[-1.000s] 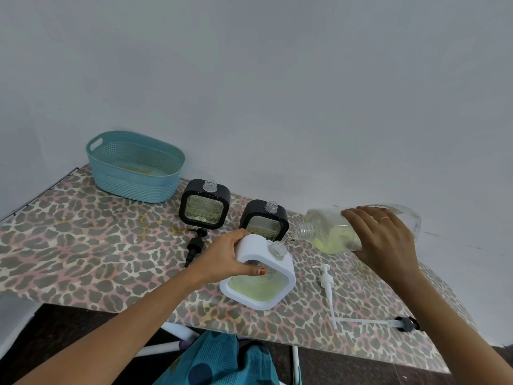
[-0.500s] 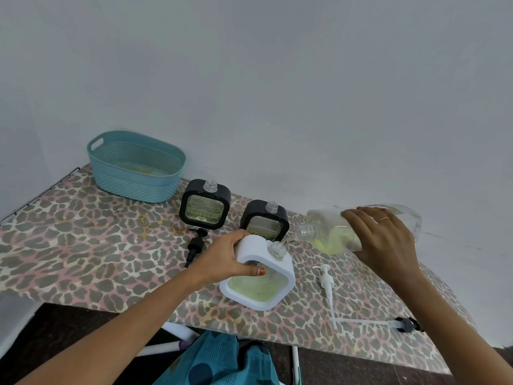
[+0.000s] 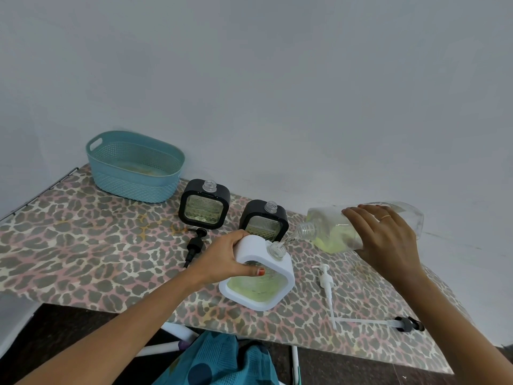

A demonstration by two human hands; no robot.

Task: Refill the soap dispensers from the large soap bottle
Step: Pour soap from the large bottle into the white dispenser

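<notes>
Up front, the left hand (image 3: 222, 259) had its grip clamped round the white dispenser (image 3: 261, 290), tilted on the leopard-print bench (image 3: 83, 245). A white pump (image 3: 326, 282) lay just beside it. The right hand (image 3: 385, 243) kept its grip wrapped over the large soap bottle (image 3: 330, 232), tipped sideways, neck just above the dispenser's mouth, a thin stream running across! Behind stood one black dispenser (image 3: 204, 208) and a second black dispenser (image 3: 263, 222), both uncapped. Farthest back sat a teal basket (image 3: 133, 168).

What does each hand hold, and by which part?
The left hand grips the white square soap dispenser by its top corner; the right hand holds the large clear soap bottle around its body.
</notes>
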